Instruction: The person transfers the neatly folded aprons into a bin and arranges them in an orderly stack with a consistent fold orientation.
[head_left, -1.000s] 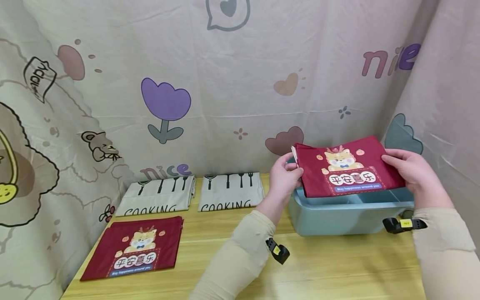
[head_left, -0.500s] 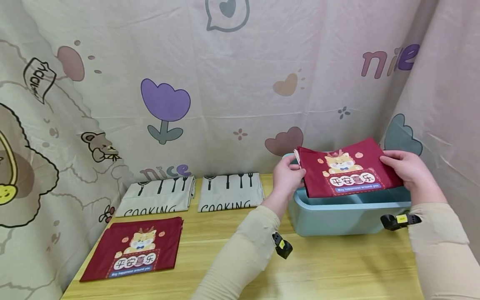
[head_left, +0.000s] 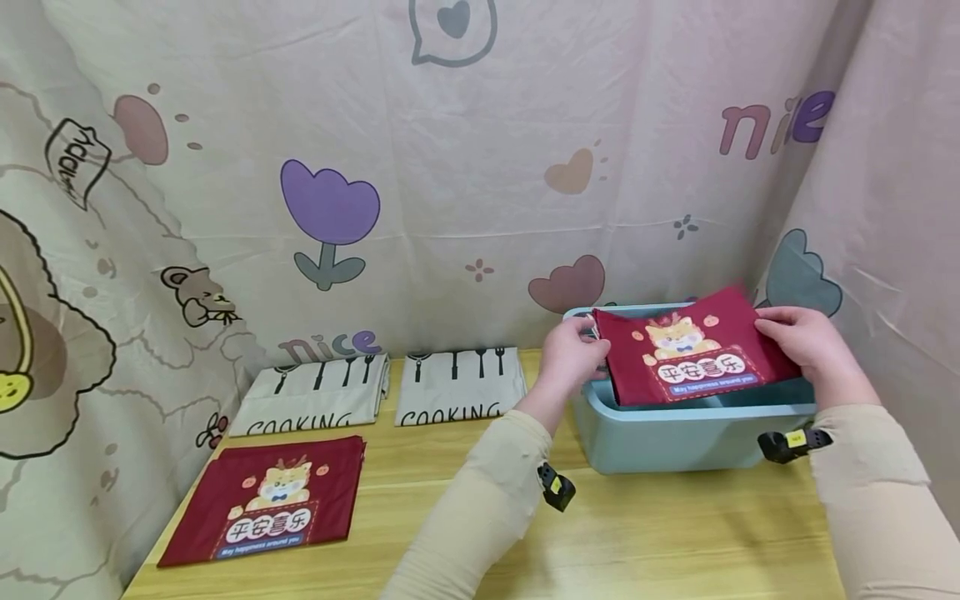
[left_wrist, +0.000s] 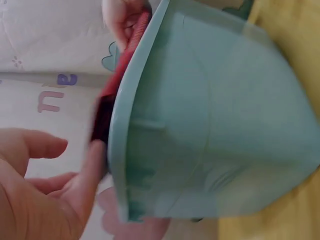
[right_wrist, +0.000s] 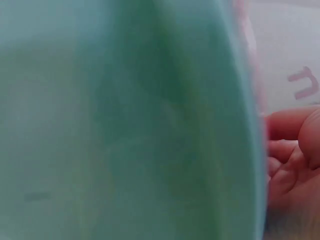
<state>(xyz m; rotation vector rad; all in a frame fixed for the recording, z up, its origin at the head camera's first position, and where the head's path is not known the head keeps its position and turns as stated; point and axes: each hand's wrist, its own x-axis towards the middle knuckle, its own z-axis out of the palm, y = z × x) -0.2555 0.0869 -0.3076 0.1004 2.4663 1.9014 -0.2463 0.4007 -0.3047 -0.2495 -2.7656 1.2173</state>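
In the head view a folded red cloth [head_left: 678, 358] with a cartoon animal and white lettering hangs tilted over the light blue bin [head_left: 697, 442], its lower edge at the rim. My left hand [head_left: 566, 358] holds its left edge, thumb in front; in the left wrist view one finger of the left hand [left_wrist: 45, 190] stands off the cloth. With the thumb on top, my right hand [head_left: 810, 350] pinches the right edge. The right wrist view is blurred and mostly filled by the bin [right_wrist: 125, 125]; the right hand [right_wrist: 290, 155] shows at its edge.
Another folded red cloth [head_left: 270, 500] lies at the table's left. Behind it are two folded white cloths, a left one [head_left: 311, 396] and a right one [head_left: 461, 387], both printed with utensils and "COOKING". A patterned curtain [head_left: 465, 167] hangs close behind the wooden table [head_left: 637, 533].
Both hands have lowered the red cloth a little toward the bin and shifted it slightly left. More of the bin's back rim shows now. The cloths on the table have stayed put.
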